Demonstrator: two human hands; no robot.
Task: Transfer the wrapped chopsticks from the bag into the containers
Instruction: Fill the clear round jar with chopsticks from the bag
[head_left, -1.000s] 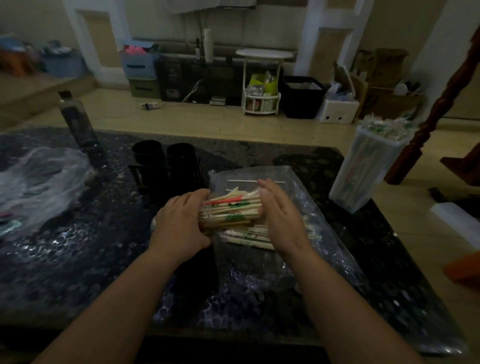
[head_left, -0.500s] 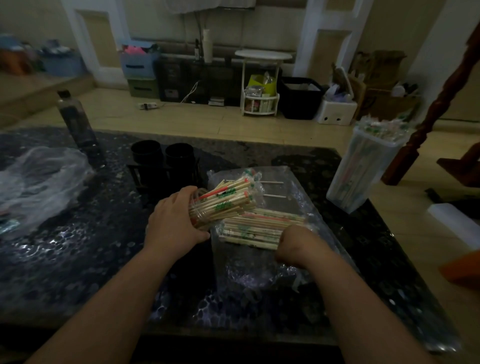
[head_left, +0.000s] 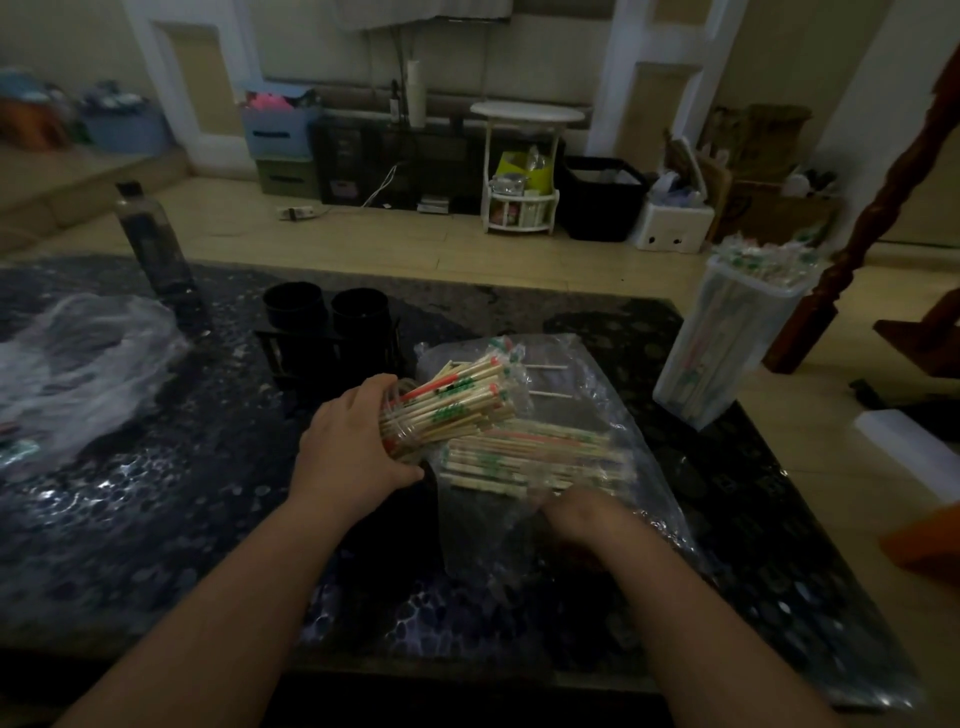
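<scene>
The left hand (head_left: 353, 447) is clamping its fingers round a bundle of chopsticks (head_left: 452, 400), holding it just above the bag (head_left: 597, 374) at mid-table (head_left: 156, 493). The right hand (head_left: 587, 514) is resting on the bag, but I cannot tell how its blurred fingers lie. The next move is likely carrying the bundle to the black cups (head_left: 327, 306) near the far edge.

The green and red print on the wrapped chopsticks (head_left: 452, 402) seems too blurred to read.
</scene>
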